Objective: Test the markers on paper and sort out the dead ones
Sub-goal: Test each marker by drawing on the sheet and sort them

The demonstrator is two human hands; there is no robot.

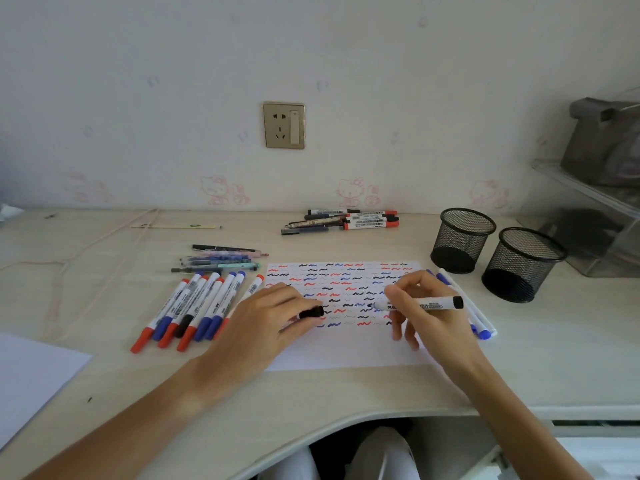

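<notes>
The right hand (pixel 427 306) pinches the uncapped black marker (pixel 420 303) lying crosswise, tip toward the left hand (pixel 263 317), which grips its cap (pixel 311 312) just beside.

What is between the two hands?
In the head view, only scribbled paper lies between the left hand, holding a black cap, and the right hand, holding the marker.

Black printed label on the held marker (pixel 420 303), too blurred to read, other markers' labels (pixel 194 303) likewise illegible
</notes>
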